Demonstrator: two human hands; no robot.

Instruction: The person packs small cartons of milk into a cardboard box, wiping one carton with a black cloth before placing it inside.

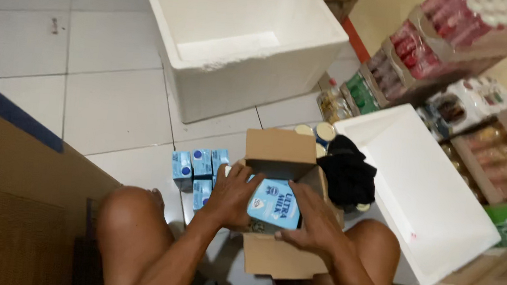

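A person sits on a white tiled floor (108, 104) with bare knees spread, looking down at a small open cardboard box (281, 157) held between the legs. Both hands close on one light blue drink carton (274, 205) at the mouth of the box. The left hand (232, 197) grips the carton's left edge with fingers curled over the top; the right hand (315, 221) wraps its right side and lower corner. The carton sits at the box opening, partly above the rim, tilted toward the camera.

Just left of the box, a cluster of matching blue cartons (199, 169) stands upright on the floor. A dark cloth (347, 173) lies just right of the box. Farther back stands a large white foam cooler (238, 39), apparently empty, and its flat white lid (422, 190) rests to the right. Trays of bottled and canned drinks (455, 44) line the right edge.

The step in hand appears to be moving this carton between the box and the floor; whether it is coming out or going in cannot be told. The move calls for a steady two-handed grip and clearing the box flaps without catching them.
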